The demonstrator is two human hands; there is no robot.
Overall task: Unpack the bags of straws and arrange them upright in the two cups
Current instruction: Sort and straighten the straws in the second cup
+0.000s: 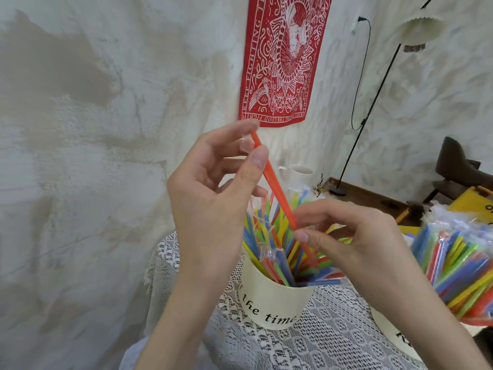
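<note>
An orange straw (277,190) slants above the cream cup (269,303) lettered "the time". My left hand (213,198) pinches its upper end between thumb and fingertips. My right hand (354,244) pinches its lower part just over the cup. Many coloured straws (269,249), some in clear wrappers, stand in that cup. A second cream cup (394,332) at the right edge holds a plastic bag of coloured straws (458,273) leaning out of it.
A white lace cloth (306,348) covers the small table. Behind the cups stands a white mug (300,174). A plastered wall with a red hanging (285,60) is close behind. A black floor lamp (373,102), a dark chair (458,169) and a yellow box (474,201) are at the right.
</note>
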